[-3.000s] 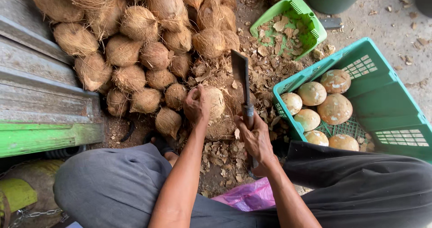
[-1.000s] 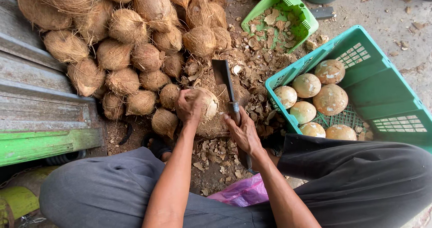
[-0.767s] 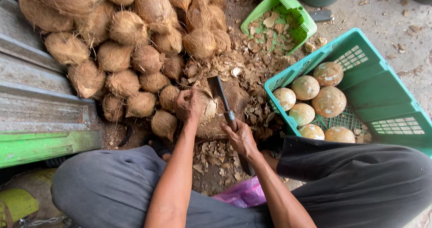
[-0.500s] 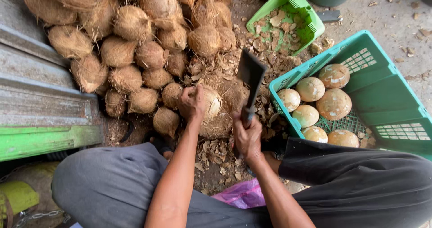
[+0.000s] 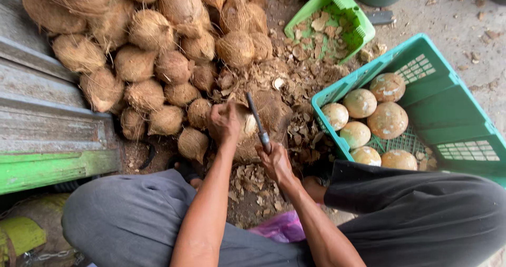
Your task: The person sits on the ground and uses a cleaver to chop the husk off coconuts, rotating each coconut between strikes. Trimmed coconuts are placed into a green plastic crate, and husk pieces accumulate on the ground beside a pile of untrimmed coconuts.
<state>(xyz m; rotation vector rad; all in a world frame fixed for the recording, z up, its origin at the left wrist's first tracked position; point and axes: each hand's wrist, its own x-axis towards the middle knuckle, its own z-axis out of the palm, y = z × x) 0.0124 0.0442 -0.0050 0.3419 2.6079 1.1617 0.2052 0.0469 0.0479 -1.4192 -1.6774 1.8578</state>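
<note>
Left hand [image 5: 225, 122] grips one coconut [image 5: 243, 126]; right hand [image 5: 274, 160] holds one cleaver [image 5: 257, 120]; six peeled coconuts [image 5: 388, 119] fill the teal crate [image 5: 448, 96].

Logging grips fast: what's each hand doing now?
Left hand: closed on the coconut.
Right hand: closed on the cleaver handle.

Coconut pile [image 5: 158, 61] blocks left; teal crate [image 5: 448, 119] blocks right; shell-littered ground [image 5: 253, 185] between knees open.

Rough fibrous coconuts [image 5: 153, 61], glossy plastic crate [image 5: 448, 104], metal blade [image 5: 256, 119]
</note>
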